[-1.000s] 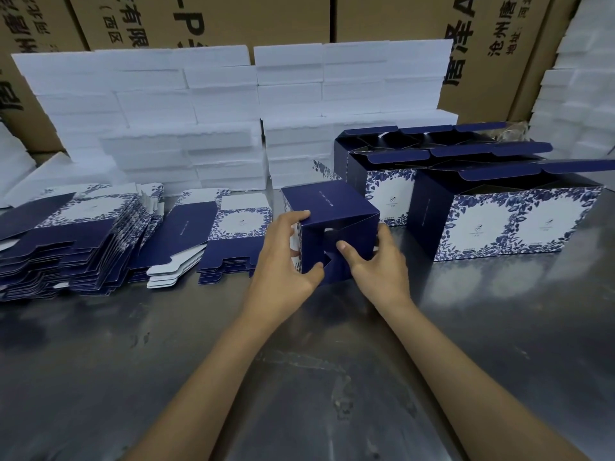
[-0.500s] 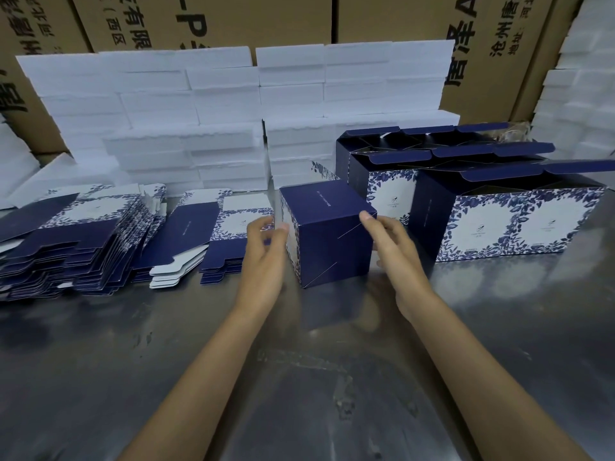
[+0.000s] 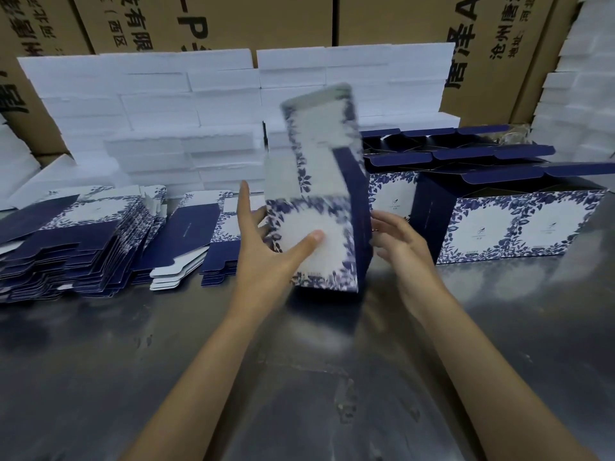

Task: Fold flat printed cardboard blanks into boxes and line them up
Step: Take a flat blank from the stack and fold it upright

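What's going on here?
A person works at a metal table. The left hand holds a blurred, upright box, thumb on its floral front; the right hand, fingers loose, is at its dark side. To the right stand finished boxes in rows; to the left lie stacked blanks.

One wide-angle head-worn camera looks forward and down, close over the metal table (image 3: 100, 377), facing brown cartons (image 3: 266, 21) along the frame's top, centre seemingly motion-blurred.
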A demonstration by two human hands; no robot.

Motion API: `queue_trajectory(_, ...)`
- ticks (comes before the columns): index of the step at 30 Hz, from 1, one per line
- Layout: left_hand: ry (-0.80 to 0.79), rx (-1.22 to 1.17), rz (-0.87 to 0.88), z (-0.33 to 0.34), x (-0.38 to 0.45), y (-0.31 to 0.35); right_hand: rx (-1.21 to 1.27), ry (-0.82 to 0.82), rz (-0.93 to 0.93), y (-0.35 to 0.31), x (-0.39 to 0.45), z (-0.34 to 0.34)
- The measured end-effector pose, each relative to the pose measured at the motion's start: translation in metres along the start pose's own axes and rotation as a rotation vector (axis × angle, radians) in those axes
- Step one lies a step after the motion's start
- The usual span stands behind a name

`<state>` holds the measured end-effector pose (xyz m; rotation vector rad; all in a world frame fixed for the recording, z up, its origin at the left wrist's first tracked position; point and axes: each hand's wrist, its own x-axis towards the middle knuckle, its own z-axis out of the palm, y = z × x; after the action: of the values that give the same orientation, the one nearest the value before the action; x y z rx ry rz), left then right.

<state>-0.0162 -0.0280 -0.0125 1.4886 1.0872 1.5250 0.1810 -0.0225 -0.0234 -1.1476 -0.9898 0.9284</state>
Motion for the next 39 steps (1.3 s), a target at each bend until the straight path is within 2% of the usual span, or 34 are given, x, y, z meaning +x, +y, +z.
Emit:
queue_trajectory(3,0.047,0.004,0.045,0.001,-0.003,0.007,-0.011,-0.027,-0.011,-0.002,-0.003,0.003)
queue_trajectory(7,0.069,-0.026,0.063,0.001,-0.001,0.011,0.076,-0.148,-0.004,-0.011,-0.013,0.006)
queue_trajectory(16,0.035,0.039,0.033,0.000,-0.003,0.019,0.056,-0.285,-0.062,-0.009,-0.020,0.010)
queue_trajectory(18,-0.031,0.083,0.001,-0.001,0.000,0.025,0.082,-0.280,-0.048,-0.007,-0.018,0.010)
queue_trajectory(22,-0.236,0.356,-0.081,-0.002,0.012,0.038,0.107,-0.242,-0.051,-0.004,-0.013,0.006)
queue_trajectory(25,-0.277,0.423,-0.193,-0.001,0.024,0.052,0.116,-0.245,-0.046,-0.004,-0.012,0.004)
queue_trajectory(28,-0.281,0.431,-0.190,-0.001,0.031,0.057,0.086,-0.246,-0.042,-0.006,-0.012,0.003)
queue_trajectory(32,-0.387,0.508,-0.225,-0.001,0.034,0.057,0.042,-0.213,-0.050,-0.008,-0.014,0.001)
queue_trajectory(39,-0.281,0.464,-0.234,0.004,0.046,0.053,0.080,-0.252,-0.047,-0.009,-0.014,0.000)
